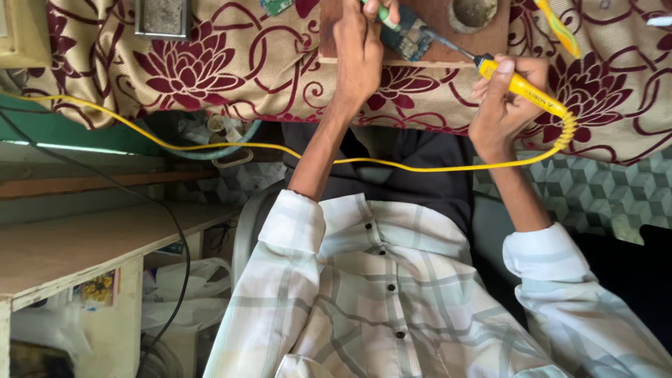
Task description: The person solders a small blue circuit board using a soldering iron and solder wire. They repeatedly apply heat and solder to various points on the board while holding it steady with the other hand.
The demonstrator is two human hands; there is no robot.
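Small circuit board (409, 38) is lying on a wooden block (448, 49) atop the floral cloth (231, 63). Left hand (360, 49) is pinning it, fingers closed on a green tool (383, 15). Right hand (507, 101) is clamped round the yellow soldering iron (521, 87), tip meeting the board. Best w/ wrist braced, board held flat, cord (280, 148) slack. Round dish (473, 12) in the block: contents unclear.

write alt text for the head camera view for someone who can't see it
A person's right hand holds a yellow soldering iron with its tip on a small circuit board, which the left hand steadies on a wooden board. The bench is draped in a maroon floral cloth, and the iron's yellow cord trails left above the checked shirt.
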